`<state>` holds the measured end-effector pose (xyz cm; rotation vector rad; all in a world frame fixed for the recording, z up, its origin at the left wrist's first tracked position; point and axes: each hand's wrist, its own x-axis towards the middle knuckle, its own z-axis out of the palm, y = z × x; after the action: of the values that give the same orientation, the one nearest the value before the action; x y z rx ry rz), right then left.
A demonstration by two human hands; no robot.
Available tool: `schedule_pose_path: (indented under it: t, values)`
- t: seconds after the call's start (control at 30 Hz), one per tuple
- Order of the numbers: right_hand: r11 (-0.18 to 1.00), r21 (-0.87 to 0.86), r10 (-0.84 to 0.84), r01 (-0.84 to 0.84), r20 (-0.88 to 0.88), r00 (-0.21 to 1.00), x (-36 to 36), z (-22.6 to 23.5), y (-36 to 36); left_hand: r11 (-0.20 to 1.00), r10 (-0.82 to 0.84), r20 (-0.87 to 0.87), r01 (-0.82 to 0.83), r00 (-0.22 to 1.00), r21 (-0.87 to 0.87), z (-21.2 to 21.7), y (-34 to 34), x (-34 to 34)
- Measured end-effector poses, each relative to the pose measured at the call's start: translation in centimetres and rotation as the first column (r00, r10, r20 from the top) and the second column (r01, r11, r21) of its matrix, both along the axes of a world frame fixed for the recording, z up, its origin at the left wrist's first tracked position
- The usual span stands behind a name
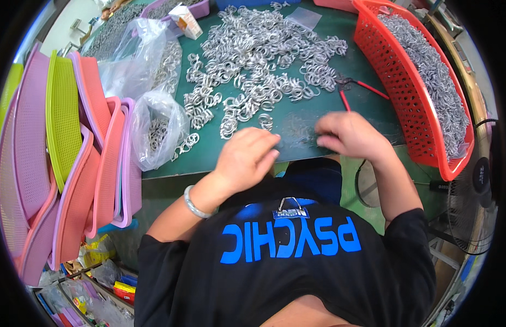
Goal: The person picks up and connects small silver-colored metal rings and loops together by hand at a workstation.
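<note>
My left hand (248, 156) hovers over the near edge of the green table, palm down. Its thumb and bent fingers are apart, with nothing visible between them. To its right, my right hand (352, 134) is curled, a gap showing between thumb and fingertips; I see nothing held there. Beyond both hands spreads a large heap of small silvery metal rings (264, 43), many seemingly open-ended. A few rings (265, 121) lie just past my left fingertips. Pliers with red handles (344, 101) rest spread open on the table beyond my right hand.
A red perforated basket (397, 82) full of grey metal pieces stands at the right. Clear plastic bags (157, 128) with rings sit at the left, beside stacked colored baskets (65, 120). A small carton (186, 22) stands farther back. A fan (471, 201) is at the lower right.
</note>
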<state>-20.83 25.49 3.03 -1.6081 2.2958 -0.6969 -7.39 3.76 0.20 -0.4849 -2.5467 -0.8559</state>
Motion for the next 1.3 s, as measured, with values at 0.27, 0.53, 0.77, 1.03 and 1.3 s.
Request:
schedule_pose_path:
  t: [0.27, 0.53, 0.77, 1.03, 1.3]
  values:
    - [0.974, -0.145, -0.186, 0.175, -0.065, 0.98, 0.8, -2.6, -7.7, 0.959, 0.219, 0.069, -0.228, 0.973, 0.17, -0.6, -4.1, 1.6]
    - [0.972, -0.114, -0.215, 0.204, -0.091, 0.972, 1.3, -3.8, -9.5, 0.923, 0.187, 0.142, -0.223, 0.972, 0.312, -1.4, -3.3, 1.5]
    - [0.891, -0.2, -0.259, 0.407, 0.511, 0.82, 1.5, -3.4, -9.6, 0.818, 0.143, 0.273, -0.269, 0.951, 0.508, -1.6, -2.4, 0.7]
    - [0.765, -0.441, 0.133, 0.469, 0.822, 0.554, 3.8, -3.3, -9.2, 0.284, -0.368, 0.459, -0.372, 0.809, 0.884, 0.0, -1.6, -0.6]
    - [0.853, -0.345, 0.155, 0.392, 0.884, 0.44, 4.4, -2.8, -7.9, 0.426, -0.106, 0.294, -0.224, 0.95, 0.877, -1.1, -0.9, -0.4]
